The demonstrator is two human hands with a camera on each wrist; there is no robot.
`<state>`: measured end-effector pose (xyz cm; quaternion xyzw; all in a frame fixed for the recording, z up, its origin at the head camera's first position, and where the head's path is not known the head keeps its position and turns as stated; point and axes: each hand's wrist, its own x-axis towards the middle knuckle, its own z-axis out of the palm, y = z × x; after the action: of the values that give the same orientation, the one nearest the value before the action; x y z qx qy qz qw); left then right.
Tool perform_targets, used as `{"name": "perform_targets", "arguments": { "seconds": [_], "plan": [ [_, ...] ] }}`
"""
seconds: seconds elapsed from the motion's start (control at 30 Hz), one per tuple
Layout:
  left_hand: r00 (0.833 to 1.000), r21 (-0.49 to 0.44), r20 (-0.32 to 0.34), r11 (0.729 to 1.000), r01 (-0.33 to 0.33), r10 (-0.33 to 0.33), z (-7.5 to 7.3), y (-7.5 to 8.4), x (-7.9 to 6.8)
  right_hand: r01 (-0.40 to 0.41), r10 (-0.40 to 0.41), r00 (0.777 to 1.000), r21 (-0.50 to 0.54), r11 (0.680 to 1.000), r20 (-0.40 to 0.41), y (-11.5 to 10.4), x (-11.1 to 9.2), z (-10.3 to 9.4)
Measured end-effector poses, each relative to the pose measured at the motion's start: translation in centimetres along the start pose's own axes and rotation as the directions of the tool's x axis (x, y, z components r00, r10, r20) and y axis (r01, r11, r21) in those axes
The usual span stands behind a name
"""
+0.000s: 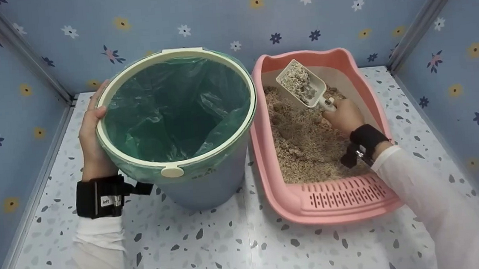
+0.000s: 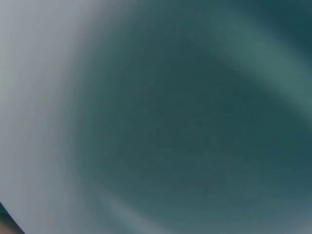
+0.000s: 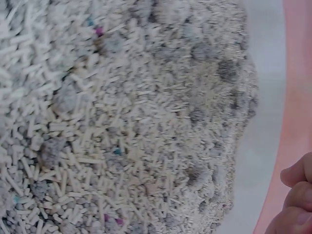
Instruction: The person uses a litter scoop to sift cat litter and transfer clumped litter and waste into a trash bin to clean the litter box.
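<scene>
My right hand point(image 1: 344, 117) grips the handle of a white litter scoop point(image 1: 317, 98), held over the pink litter box point(image 1: 260, 150) and loaded with pale litter. Curled fingers show at the right edge of the right wrist view, where pellet-like litter point(image 3: 122, 122) with grey clumps fills most of the picture. At the left side of a blue trash bin point(image 1: 210, 192), my left hand point(image 1: 93, 139) holds the rim, thumb at the edge and fingers around the outside. A green plastic bag point(image 1: 177, 109) lines the bin under a cream ring point(image 1: 243, 74). Blurred green fills the left wrist view.
Bin and litter box stand side by side on a speckled white surface point(image 1: 197, 249). Blue flowered panels point(image 1: 230, 19) enclose the back and both sides. A slotted ledge point(image 1: 347, 196) forms the box's near end.
</scene>
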<state>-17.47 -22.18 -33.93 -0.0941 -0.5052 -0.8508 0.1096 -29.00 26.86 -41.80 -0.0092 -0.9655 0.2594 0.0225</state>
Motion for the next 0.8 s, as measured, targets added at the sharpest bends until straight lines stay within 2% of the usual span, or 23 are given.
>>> {"name": "perform_targets", "arguments": {
  "seconds": [0.13, 0.27, 0.57, 0.7, 0.8],
  "plan": [
    [1.000, 0.027, -0.009, 1.000, -0.004, 0.004, 0.01, 0.00, 0.00, -0.039, 0.040, 0.999, 0.054, 0.998, -0.018, -0.05, -0.01, -0.39],
    [1.000, 0.055, -0.019, 0.998, -0.007, 0.008, 0.08, 0.02, -0.04, -0.044, 0.048, 0.998, 0.095, 0.994, -0.043, -0.05, -0.01, -0.41],
    [1.000, 0.032, -0.010, 0.999, -0.014, 0.015, -0.08, -0.19, 0.22, -0.042, 0.063, 0.990, 0.161, 0.986, -0.126, -0.19, 0.12, -0.14],
    [0.999, 0.075, -0.008, 0.996, -0.038, 0.039, 0.02, -0.26, 0.58, -0.046, 0.069, 0.988, 0.166, 0.985, -0.141, -0.32, 0.21, -0.30],
    [0.999, 0.096, -0.012, 0.994, -0.046, 0.048, 0.09, -0.22, 0.69, -0.033, 0.055, 0.984, 0.124, 0.992, -0.172, -0.37, 0.04, -0.70]
  ]
}}
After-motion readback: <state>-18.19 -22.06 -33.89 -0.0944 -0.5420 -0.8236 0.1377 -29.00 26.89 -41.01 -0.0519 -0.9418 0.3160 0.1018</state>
